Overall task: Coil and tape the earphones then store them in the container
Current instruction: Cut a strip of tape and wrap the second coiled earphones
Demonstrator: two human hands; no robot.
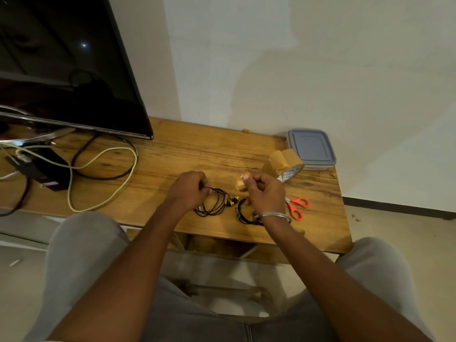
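Observation:
A coil of black earphones (214,202) with yellow buds (232,201) hangs from my left hand (188,190), which pinches the coil's top just above the wooden table (187,154). My right hand (265,193) holds a short piece of brown tape (241,184) between thumb and fingers, just right of the coil. A second black coiled earphone (243,213) lies on the table under my right wrist. The brown tape roll (283,164) stands behind my right hand. The lidded grey container (311,149) sits at the table's back right corner.
Orange-handled scissors (297,206) lie right of my right hand. A television (61,62) stands at the back left, with a black box (47,172) and loose black and pale green cables (103,169) on the table's left half. My knees are below the front edge.

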